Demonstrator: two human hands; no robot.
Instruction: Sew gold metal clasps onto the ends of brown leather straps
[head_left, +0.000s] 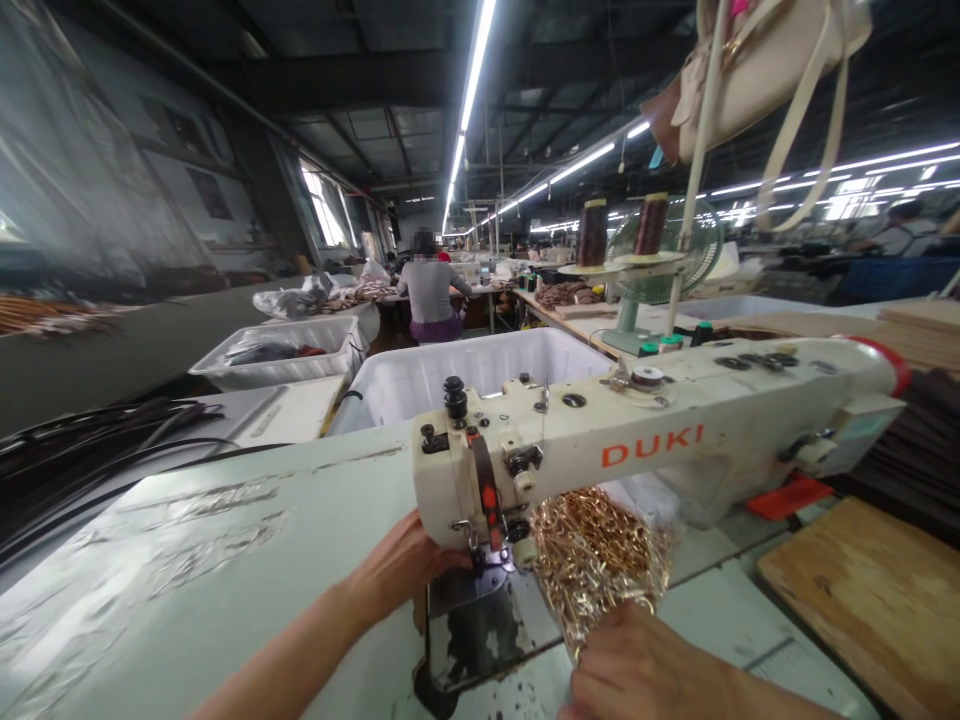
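A cream sewing machine (pixel 555 440) marked DUKI stands on the pale table before me. My left hand (pixel 405 565) reaches to the left side of its needle head, the thumb beside the presser foot (pixel 491 558). Its other fingers are partly hidden behind the head, and whatever they touch cannot be made out. Under the machine's arm lies a clear plastic bag of gold metal fittings (pixel 600 560). My right hand (pixel 630 660) is at the bag's near edge with its fingers curled in. What lies between those fingers is hidden. Below the needle is a worn metal plate (pixel 480 630).
A wooden board (pixel 870 600) lies at the right. Behind the machine stand a white bin (pixel 480 360), thread cones (pixel 649 225) and a green fan (pixel 667 245). Beige bags (pixel 772 80) hang overhead. A person (pixel 435 295) sits further back.
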